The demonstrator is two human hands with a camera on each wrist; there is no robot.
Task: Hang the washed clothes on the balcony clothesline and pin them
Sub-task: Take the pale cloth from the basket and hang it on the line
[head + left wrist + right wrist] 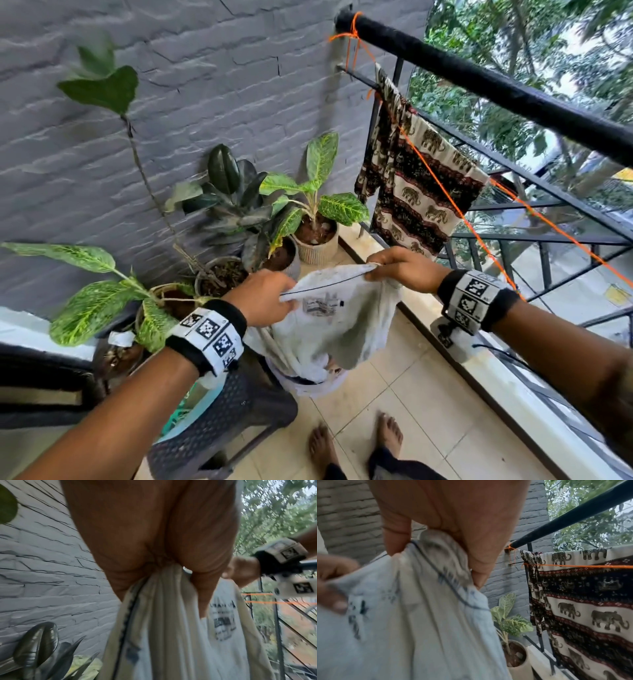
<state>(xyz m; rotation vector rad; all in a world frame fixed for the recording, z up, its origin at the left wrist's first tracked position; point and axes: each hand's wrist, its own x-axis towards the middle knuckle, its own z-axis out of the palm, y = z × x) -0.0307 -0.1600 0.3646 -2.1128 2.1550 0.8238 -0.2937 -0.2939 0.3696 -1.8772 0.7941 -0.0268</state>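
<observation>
A white garment (339, 318) with dark edge stitching and a printed label hangs between my hands above a white bucket (315, 385). My left hand (265, 296) pinches its top edge at the left; the left wrist view shows the cloth (163, 628) bunched under those fingers. My right hand (399, 265) pinches the same edge at the right, with the cloth (419, 615) hanging from it. An orange clothesline (445, 195) runs along the balcony railing. An elephant-print cloth (421, 192) hangs over it at the far end.
Several potted plants (308, 209) stand along the grey brick wall (205, 85). A dark plastic stool (226, 418) sits at lower left. The thick black top rail (496, 89) and metal railing bars (548, 246) close off the right side. My bare feet (356, 442) stand on beige tiles.
</observation>
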